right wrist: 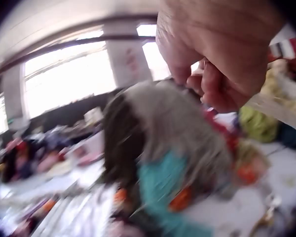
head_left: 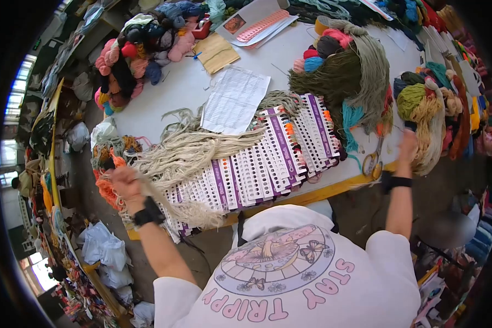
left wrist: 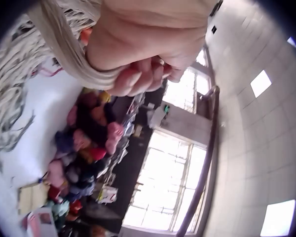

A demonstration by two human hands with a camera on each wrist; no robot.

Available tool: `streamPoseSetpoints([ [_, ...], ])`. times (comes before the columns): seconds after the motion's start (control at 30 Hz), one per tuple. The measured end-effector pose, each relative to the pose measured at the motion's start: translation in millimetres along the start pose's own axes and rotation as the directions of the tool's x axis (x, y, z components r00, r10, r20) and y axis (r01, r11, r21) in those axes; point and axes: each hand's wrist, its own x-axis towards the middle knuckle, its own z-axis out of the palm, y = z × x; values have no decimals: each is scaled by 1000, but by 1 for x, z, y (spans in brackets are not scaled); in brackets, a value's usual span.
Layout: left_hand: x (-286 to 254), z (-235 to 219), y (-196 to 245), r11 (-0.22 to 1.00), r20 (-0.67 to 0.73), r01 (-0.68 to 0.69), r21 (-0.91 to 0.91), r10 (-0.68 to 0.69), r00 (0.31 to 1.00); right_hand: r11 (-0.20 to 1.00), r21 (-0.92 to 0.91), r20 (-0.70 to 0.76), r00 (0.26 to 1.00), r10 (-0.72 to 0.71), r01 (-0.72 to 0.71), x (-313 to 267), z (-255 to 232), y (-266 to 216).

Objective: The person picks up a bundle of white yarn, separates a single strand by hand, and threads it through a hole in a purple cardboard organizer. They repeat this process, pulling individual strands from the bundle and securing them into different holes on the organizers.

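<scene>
My left hand grips a hank of cream yarn at the table's left front corner; the loose end of that yarn hangs over the cards. In the left wrist view, its fingers curl in around the strands. More cream yarn lies across a long row of white punched cards with purple strips. Out at the right edge, my right hand is raised beside the piled yarn, its fingers bent inward in the right wrist view; I cannot tell whether they pinch anything.
Gold-handled scissors lie near the right front edge. A printed sheet overlaps the yarn and cards. Grey-green hanks and a turquoise hank are heaped at right; mixed yarn balls line the back left. A yellow edge borders the table.
</scene>
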Motion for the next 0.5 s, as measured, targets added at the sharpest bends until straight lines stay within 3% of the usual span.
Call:
streamPoseSetpoints([
  [0.03, 6, 23, -63, 1000, -87, 16, 7, -16, 996, 941, -5, 263, 908, -326, 339, -32, 52, 23],
  [0.07, 11, 28, -117, 983, -36, 170, -70, -173, 984, 751, -343, 471, 795, -381, 564, -88, 86, -21],
  [0.1, 20, 9, -158, 945, 10, 199, 261, -209, 978, 882, -291, 660, 745, -96, 371, -133, 108, -52],
  [0.13, 16, 30, -209, 901, -52, 301, 314, -300, 953, 862, -260, 803, 593, -58, 436, -166, 115, -83],
  [0.17, 24, -2, -243, 836, -168, 482, 261, -452, 876, 801, -267, 841, 535, -77, 536, -186, 119, -86],
  [0.2, 21, 7, -281, 719, -241, 464, 518, -397, 885, 731, -263, 877, 471, -91, 630, -198, 123, -86],
  [0.23, 14, 30, -314, 529, -178, 346, 775, -343, 922, 716, -249, 880, 461, -113, 652, -204, 127, -82],
  [0.27, 10, 28, -341, 515, -175, 406, 754, -439, 881, 697, -239, 882, 452, -136, 676, -206, 130, -75],
  [0.3, 6, 31, -360, 500, -102, 382, 777, -499, 861, 673, -229, 882, 443, -162, 703, -204, 131, -71],
  [0.4, 1, 5, -395, 297, -359, 548, 782, -504, 786, 653, -148, 887, 391, -244, 743, -200, 129, -68],
  [0.43, -1, 1, -398, 352, -354, 540, 765, -471, 808, 651, -96, 865, 387, -321, 753, -196, 124, -71],
  [0.5, -1, -5, -401, 337, -384, 543, 769, -437, 814, 668, -6, 797, 407, -447, 744, -191, 115, -56],
])
